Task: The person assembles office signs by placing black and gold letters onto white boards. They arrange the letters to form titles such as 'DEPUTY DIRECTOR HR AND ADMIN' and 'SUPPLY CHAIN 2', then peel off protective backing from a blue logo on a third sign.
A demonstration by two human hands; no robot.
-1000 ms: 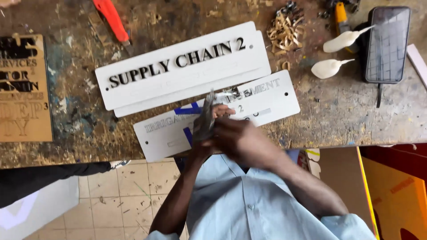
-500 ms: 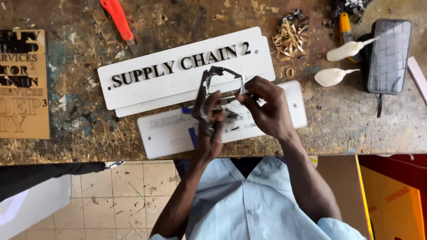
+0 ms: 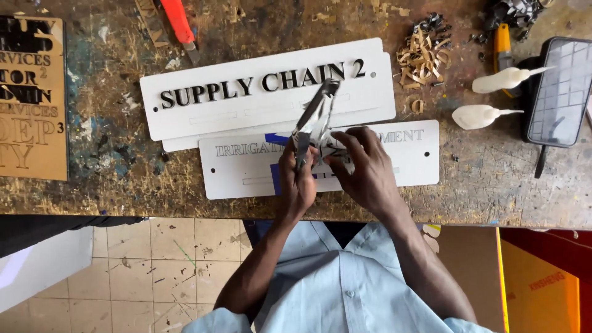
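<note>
My left hand (image 3: 297,179) and my right hand (image 3: 365,169) both grip a thin, shiny strip of film or cut sheet (image 3: 316,117) that stands up from my fingers. They hold it above a white sign plate with pale lettering (image 3: 410,157) lying near the bench's front edge. Behind that plate lies a second white sign plate with raised black letters (image 3: 259,92), stacked on another white plate. What the right fingertips pinch is partly hidden.
A brown board with cut-out letters (image 3: 31,98) lies at the left. A red-handled knife (image 3: 180,24) sits at the back. Wood-coloured scraps (image 3: 425,52), two white applicator bottles (image 3: 493,98) and a black phone (image 3: 561,92) lie at the right. Below the worn bench (image 3: 111,172) is tiled floor.
My hands have risen from the bench edge onto the lower plate. The shiny strip has been drawn out and now stands taller, tilted up to the right.
</note>
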